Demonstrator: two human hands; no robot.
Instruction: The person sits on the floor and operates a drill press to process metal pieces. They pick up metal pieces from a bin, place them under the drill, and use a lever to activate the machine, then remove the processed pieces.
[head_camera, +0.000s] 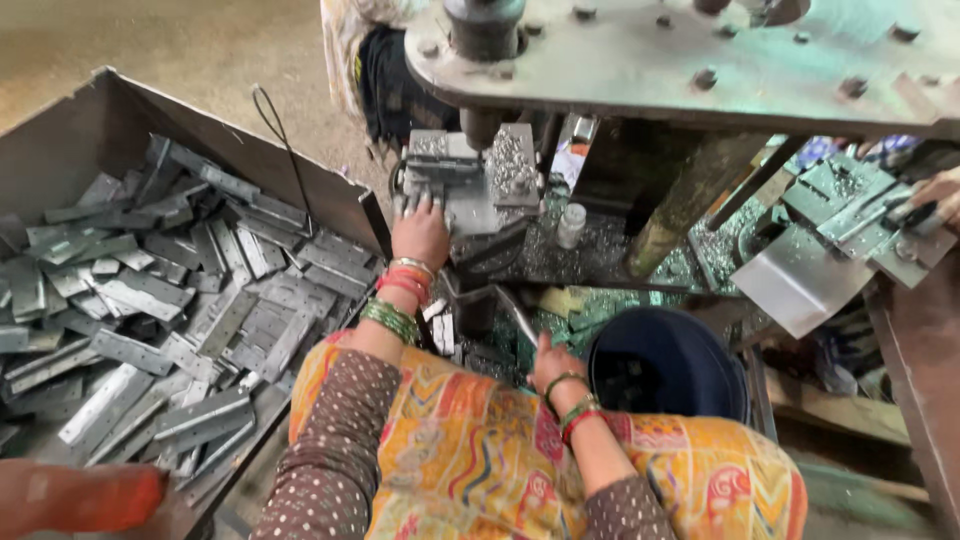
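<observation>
My left hand (420, 232) reaches forward to the metal die block (470, 180) of a press machine, fingers resting on a flat metal piece at its left side. My right hand (551, 362) is lower, near my lap, closed around a thin metal lever or rod (520, 318). Both wrists wear green, red and gold bangles. The press ram (484, 30) hangs above the die block. A big metal bin (70, 130) on my left holds several flat grey hinge plates (150, 300).
A dark blue round container (665, 365) stands right of my right hand. Metal shavings cover the machine bed (600, 250). A small white bottle (570, 225) stands there. Another person's hand (945, 190) works at a second fixture on the far right.
</observation>
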